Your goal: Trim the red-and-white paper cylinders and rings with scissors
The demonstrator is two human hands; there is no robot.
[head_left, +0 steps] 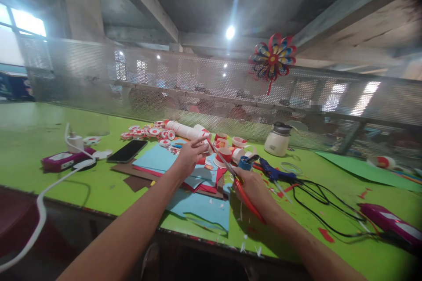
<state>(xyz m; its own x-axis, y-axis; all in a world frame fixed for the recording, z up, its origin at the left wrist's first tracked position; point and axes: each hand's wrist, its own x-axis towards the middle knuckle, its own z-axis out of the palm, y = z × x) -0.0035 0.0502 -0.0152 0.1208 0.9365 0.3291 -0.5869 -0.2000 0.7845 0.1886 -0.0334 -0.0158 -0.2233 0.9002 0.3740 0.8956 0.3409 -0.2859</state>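
Centre of frame, over the green table: right hand is closed round the red handles of the scissors, blades angled up-left and slightly parted, tips aimed at what the left hand offers. Left hand hovers just above the paper stack, fingers loosely extended, index and thumb seemingly nipping a small red-white paper strip right at the blade tips; too small to confirm the pinch. Holding it off the table keeps the cut line clear of the sheets below. Blue paper sheets lie under both hands, overlapping red and brown card, so offcuts land on the pile; white slivers sit along the near edge. Behind the hands, red-and-white paper cups and cut rings are clustered within reach. Blue glue gun lies just right of the right hand, its black cord trailing to lower right. Phone and a magenta power bank sit left of centre, clear of the cutting area. White kettle-like pot stands against the mesh screen; a finished paper pinwheel hangs on it, upper right.
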